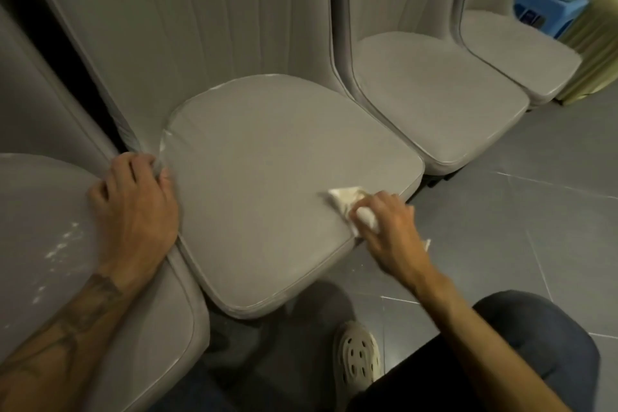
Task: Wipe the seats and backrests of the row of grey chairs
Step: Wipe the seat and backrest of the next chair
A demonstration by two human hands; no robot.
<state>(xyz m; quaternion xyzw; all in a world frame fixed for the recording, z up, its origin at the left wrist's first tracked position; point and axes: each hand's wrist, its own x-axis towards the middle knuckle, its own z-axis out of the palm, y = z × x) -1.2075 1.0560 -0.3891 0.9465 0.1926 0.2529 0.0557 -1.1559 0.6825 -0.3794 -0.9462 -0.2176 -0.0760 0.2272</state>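
Note:
Several grey padded chairs stand side by side. The middle seat (267, 170) lies directly in front of me, its ribbed backrest (187, 20) rising behind it. My right hand (388, 227) grips a crumpled white cloth (347, 199) and presses it on that seat's front right edge. My left hand (133, 207) rests in the gap between the middle seat and the left seat (43, 227), its fingers curled round the seat's edge. White dusty flecks mark the left seat.
Two more grey seats (438, 97) (521, 50) continue to the right. A blue plastic stool and bucket (548, 0) stand at the far right beside a pale yellow pleated cover (595, 53). Grey floor tiles (535, 194) lie below, with my shoe (357, 358) and knee near the chair.

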